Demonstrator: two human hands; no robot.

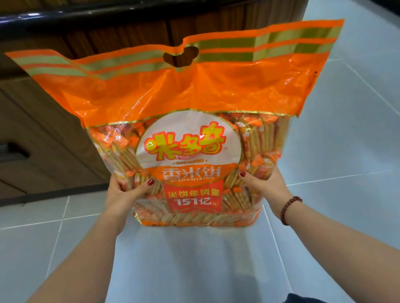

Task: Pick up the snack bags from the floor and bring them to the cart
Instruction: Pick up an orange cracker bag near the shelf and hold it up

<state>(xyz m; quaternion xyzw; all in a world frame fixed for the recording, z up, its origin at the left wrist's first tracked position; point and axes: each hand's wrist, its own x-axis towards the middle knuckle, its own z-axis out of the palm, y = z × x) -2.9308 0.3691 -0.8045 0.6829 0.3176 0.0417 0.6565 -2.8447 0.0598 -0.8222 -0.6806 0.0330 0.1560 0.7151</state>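
A person's left hand point(121, 196) and right hand point(264, 181) clasp opposite lower sides of an orange snack bag point(189, 132), thumbs across its front, holding it upright between them for carrying.

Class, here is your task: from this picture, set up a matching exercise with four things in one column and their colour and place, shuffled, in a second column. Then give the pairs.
Things
1. rice cracker bag
2. bead bracelet
3. counter edge
4. floor tiles

Colour and place
A. pale grey, underfoot
B. orange, gripped at its lower sides by the left hand and right hand
C. glossy black, across the top of the view
D. dark reddish brown, round the right wrist

Pairs: 1-B, 2-D, 3-C, 4-A
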